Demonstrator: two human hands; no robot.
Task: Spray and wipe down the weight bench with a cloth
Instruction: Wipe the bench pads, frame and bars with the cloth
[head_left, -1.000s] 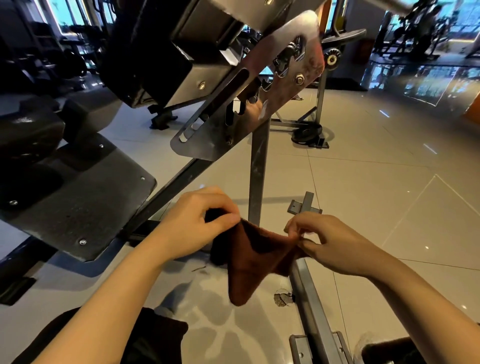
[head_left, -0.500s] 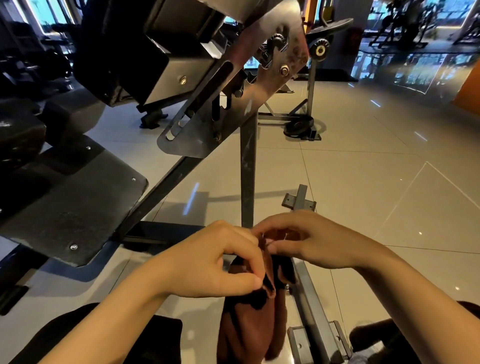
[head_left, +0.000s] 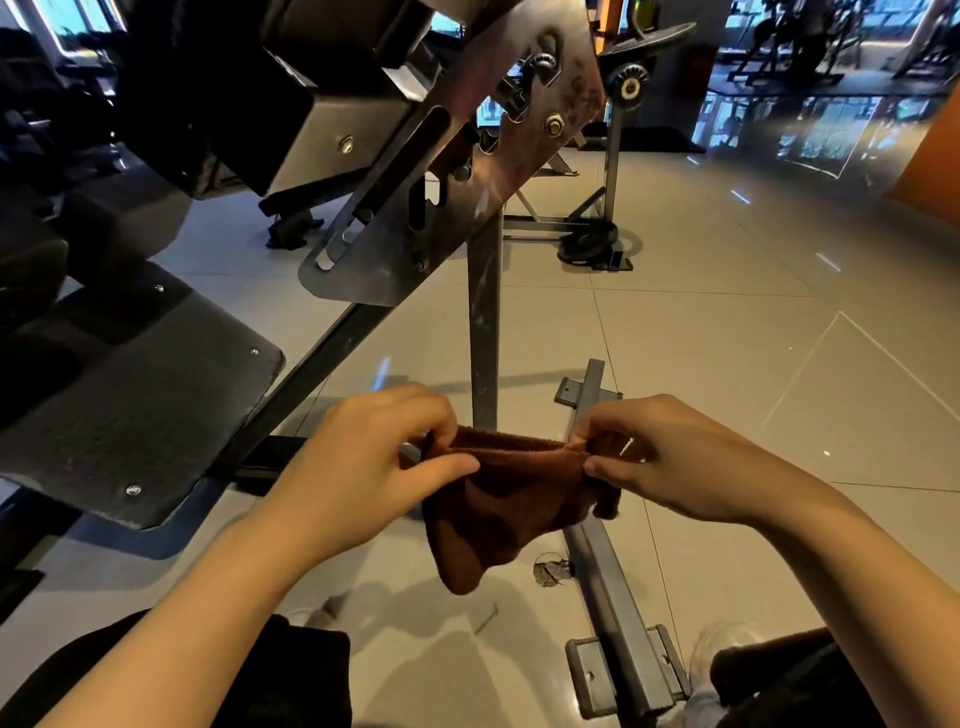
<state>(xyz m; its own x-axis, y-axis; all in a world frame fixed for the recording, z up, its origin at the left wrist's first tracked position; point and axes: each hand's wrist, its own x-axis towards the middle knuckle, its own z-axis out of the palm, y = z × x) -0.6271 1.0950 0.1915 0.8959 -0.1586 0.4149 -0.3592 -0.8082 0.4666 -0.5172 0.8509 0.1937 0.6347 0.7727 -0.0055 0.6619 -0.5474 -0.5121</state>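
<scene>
A brown cloth (head_left: 504, 504) hangs folded between my two hands, low in the middle of the view. My left hand (head_left: 363, 467) pinches its left top corner and my right hand (head_left: 670, 462) pinches its right top corner, so the top edge is stretched flat. The weight bench is seen from below: the dark underside of its seat board (head_left: 130, 405) at the left, a steel adjustment plate (head_left: 457, 176) with notches above, and an upright steel post (head_left: 484, 322) just behind the cloth. No spray bottle is in view.
The bench's floor rail (head_left: 613, 587) runs under my right hand toward a foot bracket (head_left: 623, 670). Glossy tiled floor (head_left: 727, 364) lies to the right. Another stand with a weight plate (head_left: 589, 241) is farther back. My knees show at the bottom edge.
My hands were bunched together half a second ago with the cloth hanging below; they have drawn apart and stretched the cloth's top edge between them.
</scene>
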